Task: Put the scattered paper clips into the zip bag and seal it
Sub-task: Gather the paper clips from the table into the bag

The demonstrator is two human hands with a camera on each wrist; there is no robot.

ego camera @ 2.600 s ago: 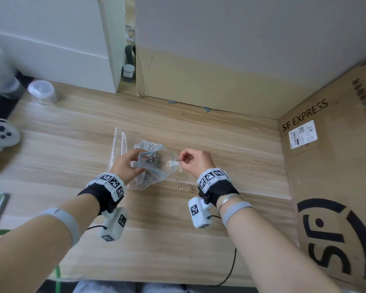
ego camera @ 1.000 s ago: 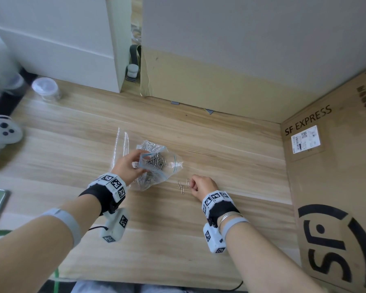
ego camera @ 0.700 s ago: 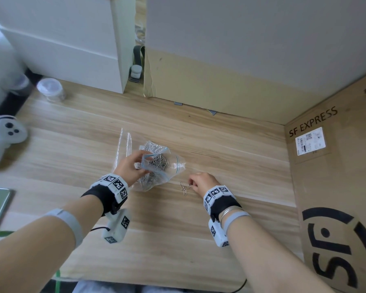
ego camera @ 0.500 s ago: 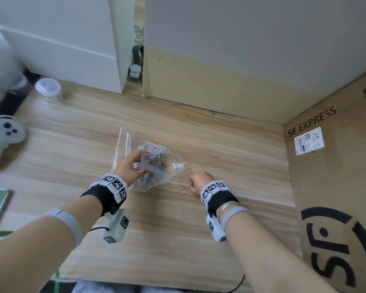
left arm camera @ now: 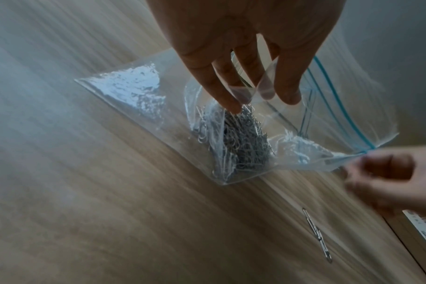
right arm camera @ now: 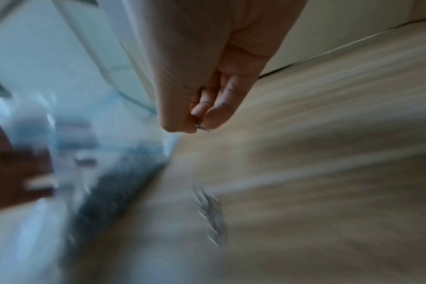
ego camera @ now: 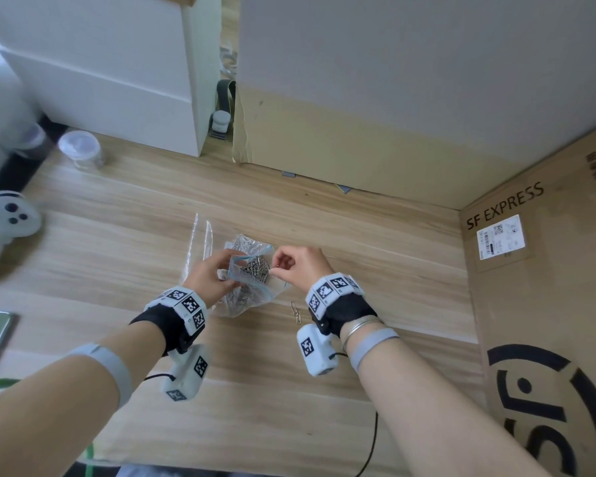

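Note:
A clear zip bag (ego camera: pixel 252 287) with a blue zip strip (left arm camera: pixel 338 103) lies on the wooden table, a heap of silver paper clips (left arm camera: pixel 241 142) inside it. My left hand (ego camera: pixel 214 273) pinches the near lip of the bag's mouth and holds it open (left arm camera: pixel 263 86). My right hand (ego camera: pixel 296 266) hovers at the mouth, thumb and forefinger pinching a paper clip (right arm camera: pixel 201 125). Two loose paper clips (ego camera: pixel 296 311) lie on the table just right of the bag, also seen as loose clips (left arm camera: pixel 316 234) in the left wrist view. The right wrist view is blurred.
A large SF EXPRESS cardboard box (ego camera: pixel 537 304) walls the right side. A cardboard panel (ego camera: pixel 358 149) stands behind. A white game controller (ego camera: pixel 4 225) and a lidded clear jar (ego camera: pixel 81 149) sit far left. Another clear plastic bag (ego camera: pixel 200 242) lies behind the zip bag.
My right hand picked a clip off the table near the loose ones and rose up-left to the bag's mouth. My left hand kept hold of the bag.

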